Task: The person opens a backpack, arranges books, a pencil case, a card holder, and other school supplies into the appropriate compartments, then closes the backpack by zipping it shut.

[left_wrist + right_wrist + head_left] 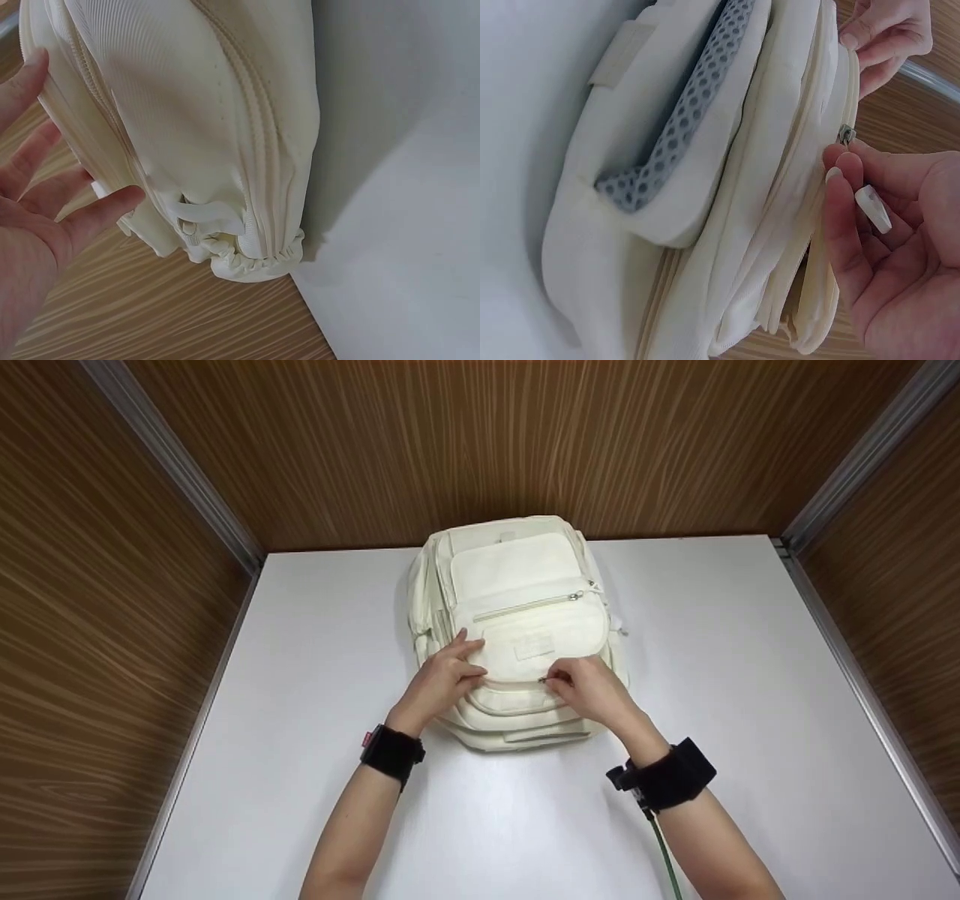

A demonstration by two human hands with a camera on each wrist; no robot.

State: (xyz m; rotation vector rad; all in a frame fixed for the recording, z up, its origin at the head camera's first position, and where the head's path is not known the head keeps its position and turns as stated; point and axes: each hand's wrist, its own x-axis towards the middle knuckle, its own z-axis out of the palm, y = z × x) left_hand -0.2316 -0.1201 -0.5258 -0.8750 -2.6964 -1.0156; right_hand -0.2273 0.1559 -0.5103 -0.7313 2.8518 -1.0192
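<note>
A cream backpack (517,566) lies front side up, its top toward the back wall. At the lower edge of its front pocket, my right hand (592,686) pinches a zipper pull between thumb and fingers. The right wrist view shows the metal zipper slider (846,135) just beyond those fingertips, and a white pull tab (872,208) against the curled fingers. My left hand (446,671) rests on the left side of the same pocket with its fingers spread. In the left wrist view those fingers (97,214) extend fairly straight along the bag's front edge.
The bag stands on a white table (315,675), near the wood-grain back wall (480,442). Similar panels rise at left and right with metal edge strips. A green cable (666,851) runs from the black right wrist band (671,776).
</note>
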